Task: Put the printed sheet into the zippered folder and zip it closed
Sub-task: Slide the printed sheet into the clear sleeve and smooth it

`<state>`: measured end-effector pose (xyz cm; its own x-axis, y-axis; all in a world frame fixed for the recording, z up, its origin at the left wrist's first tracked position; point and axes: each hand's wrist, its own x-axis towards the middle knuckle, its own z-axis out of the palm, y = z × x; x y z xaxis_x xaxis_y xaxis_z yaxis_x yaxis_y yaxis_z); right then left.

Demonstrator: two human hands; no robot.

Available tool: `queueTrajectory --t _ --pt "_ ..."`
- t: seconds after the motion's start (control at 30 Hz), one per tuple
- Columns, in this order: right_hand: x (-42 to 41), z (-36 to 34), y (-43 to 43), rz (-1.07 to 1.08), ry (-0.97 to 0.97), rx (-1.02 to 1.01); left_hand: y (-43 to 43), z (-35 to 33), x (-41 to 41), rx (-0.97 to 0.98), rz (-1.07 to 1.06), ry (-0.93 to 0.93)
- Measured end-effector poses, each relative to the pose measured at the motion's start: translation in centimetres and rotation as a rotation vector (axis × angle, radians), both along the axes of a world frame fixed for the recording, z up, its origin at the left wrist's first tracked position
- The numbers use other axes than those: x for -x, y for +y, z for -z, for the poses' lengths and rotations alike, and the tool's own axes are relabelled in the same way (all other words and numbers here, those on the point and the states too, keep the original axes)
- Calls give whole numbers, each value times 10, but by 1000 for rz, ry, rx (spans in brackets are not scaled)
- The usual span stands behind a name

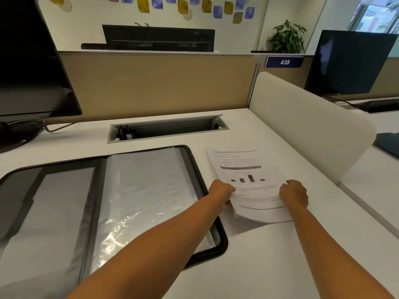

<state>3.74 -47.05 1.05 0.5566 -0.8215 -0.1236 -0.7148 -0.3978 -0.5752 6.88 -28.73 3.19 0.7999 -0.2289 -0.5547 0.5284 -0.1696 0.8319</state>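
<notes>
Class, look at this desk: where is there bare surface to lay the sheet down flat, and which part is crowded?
Bare desk lies near the front edge, between the open zippered folder and the white side divider. A second strip runs between the folder's far edge and the cable tray. The folder crowds the left; both hands hold the printed sheet beside it.

One open zippered folder point(194, 169) on the desk's point(269, 266) near left; one printed sheet point(248, 180) to its right; two hands, the left hand point(221, 190) and the right hand point(294, 194), each at a side edge of the sheet; three dark monitors, far left point(28, 72), far centre point(158, 38), far right point(347, 63); one cable tray point(168, 128); one potted plant point(286, 37); one number sign point(284, 62).
</notes>
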Motion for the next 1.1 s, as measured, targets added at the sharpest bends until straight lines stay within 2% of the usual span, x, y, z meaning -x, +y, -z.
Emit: queueTrajectory --t 0.1,0.3,0.43,0.67,0.83,0.97,1.1 --pt "-1 -2 8 4 -81 -41 9 4 -2 -82 57 -63" --pt "-10 -16 42 -32 -330 -144 54 -8 -14 -36 -7 -184" --pt "-17 -31 81 -106 -501 -324 102 -22 -17 23 -71 -297" --pt "-23 -51 167 -400 -709 -707 200 -34 -13 31 -257 -559" --pt "-18 -51 213 -572 -773 -719 249 -31 0 76 -320 -721" --pt "-17 -47 237 -639 -761 -761 269 -26 9 148 -322 -723" --pt "-19 -45 248 -661 -751 -734 273 -29 10 136 -309 -745"
